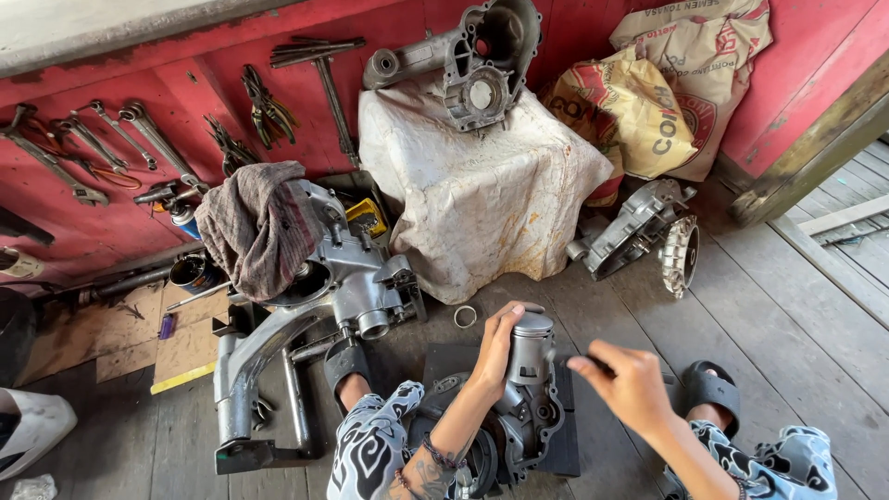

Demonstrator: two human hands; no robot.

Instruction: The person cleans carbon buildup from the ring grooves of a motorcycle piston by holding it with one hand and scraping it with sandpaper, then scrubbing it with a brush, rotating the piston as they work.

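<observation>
Gripping the piston from its left side, the left hand has its fingers curled and pressed against the grey metal, with the fingertips over the top rim. The piston stands upright on the engine case that lies on a dark mat between the person's knees, near the bottom middle of the scene. Just right of the piston, the right hand hovers with its fingers drawn together and pointing left toward the piston; it seems to pinch something small and dark, but what it is cannot be told. That hand is close to the piston without clearly touching it.

A small metal ring lies on the wooden floor just left of the left hand's fingertips. Farther left stands a larger engine block with a brownish rag draped over its top. Behind the hands, a white cloth-covered block carries another engine casing. To the far right lie a casing half and paper sacks. Wrenches and pliers hang on the red wall at the far left. The person's black sandal shows near the right knee.
</observation>
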